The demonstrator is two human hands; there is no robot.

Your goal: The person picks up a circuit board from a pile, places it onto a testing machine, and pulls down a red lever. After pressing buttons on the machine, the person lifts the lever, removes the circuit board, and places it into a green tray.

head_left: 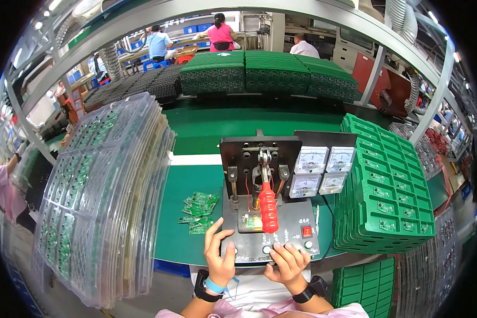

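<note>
In front of me stands a black test fixture with a red-handled toggle clamp, its handle pointing down toward me. Under the clamp a small green circuit board sits in the fixture's nest, partly hidden by the handle. My left hand rests at the fixture's front left corner, fingers spread, thumb by a button there. My right hand lies on the front edge, fingertips bent over the panel next to a white button; it holds nothing visible. Loose green circuit boards are piled left of the fixture.
Clear plastic trays of boards are stacked high at left, green trays of boards at right. Analog meters stand beside the fixture. A red switch is on its panel. Green racks line the back; people work beyond.
</note>
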